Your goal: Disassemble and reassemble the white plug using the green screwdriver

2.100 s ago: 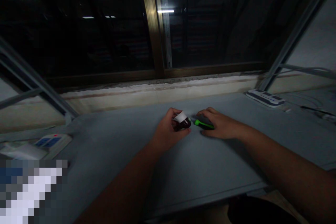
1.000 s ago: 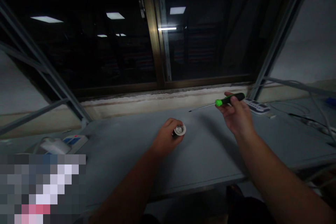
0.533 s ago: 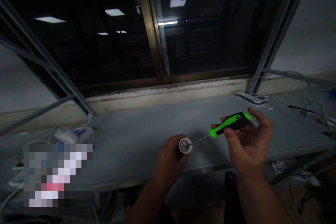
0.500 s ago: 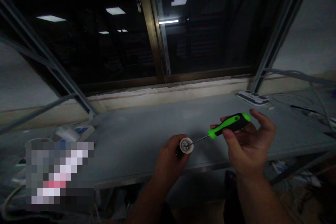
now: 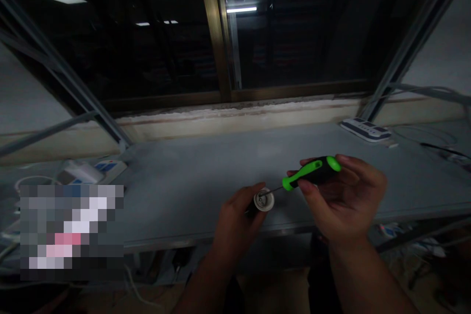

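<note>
Lower centre, the left hand (image 5: 237, 213) clasps the socket (image 5: 262, 202), rim (image 5: 271, 201) jutting right of the grip; lower right, the right hand (image 5: 342, 201) pinches the screwdriver (image 5: 311, 171), its tip inside.

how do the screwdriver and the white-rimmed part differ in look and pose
The screwdriver is long, green and black; the white-rimmed part is short and round, with a dark body. The screwdriver slants down from the right hand; the white-rimmed part sits in the left hand, open end facing the camera. Both are hand-held.
</note>
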Demonstrator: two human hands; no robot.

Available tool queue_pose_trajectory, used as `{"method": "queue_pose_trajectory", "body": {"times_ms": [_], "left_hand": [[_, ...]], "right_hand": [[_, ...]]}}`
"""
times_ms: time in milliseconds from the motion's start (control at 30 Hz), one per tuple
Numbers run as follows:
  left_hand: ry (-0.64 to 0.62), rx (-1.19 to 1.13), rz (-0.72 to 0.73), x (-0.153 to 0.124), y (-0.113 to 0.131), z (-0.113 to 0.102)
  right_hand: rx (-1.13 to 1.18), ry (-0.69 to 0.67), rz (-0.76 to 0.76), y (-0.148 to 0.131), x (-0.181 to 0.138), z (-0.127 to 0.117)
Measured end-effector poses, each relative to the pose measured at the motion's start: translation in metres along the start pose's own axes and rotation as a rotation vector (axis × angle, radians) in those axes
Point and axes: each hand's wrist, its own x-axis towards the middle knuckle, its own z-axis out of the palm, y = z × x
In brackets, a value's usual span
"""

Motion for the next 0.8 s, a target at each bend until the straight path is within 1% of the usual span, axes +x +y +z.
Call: {"method": "queue_pose_trajectory", "body": {"times_ms": [200, 400, 467, 600, 700, 800], "left_hand": [[-0.005, 0.021, -0.025, -0.001, 0.000, 0.002], [-0.003, 0.036, -0.004, -0.003, -0.001, 0.002], [-0.007, 0.037, 0.003, -0.004, -0.001, 0.002], [0.006, 0.039, 0.018, -0.004, -0.002, 0.003], [0.008, 0.046, 0.030, -0.003, -0.003, 0.004], [0.002, 0.062, 0.027, -0.003, -0.005, 0.005]], "right_hand": [[-0.067, 0.019, 0.019, -0.001, 0.001, 0.002], [-0.037, 0.059, -0.013, 0.006, 0.005, 0.002], [-0.044, 0.043, -0.067, 0.011, 0.007, 0.000], [-0.090, 0.040, -0.247, 0.018, 0.011, -0.003], [-0.115, 0.057, -0.286, 0.018, 0.012, -0.004], [-0.100, 0.067, -0.262, 0.017, 0.012, -0.004]]}}
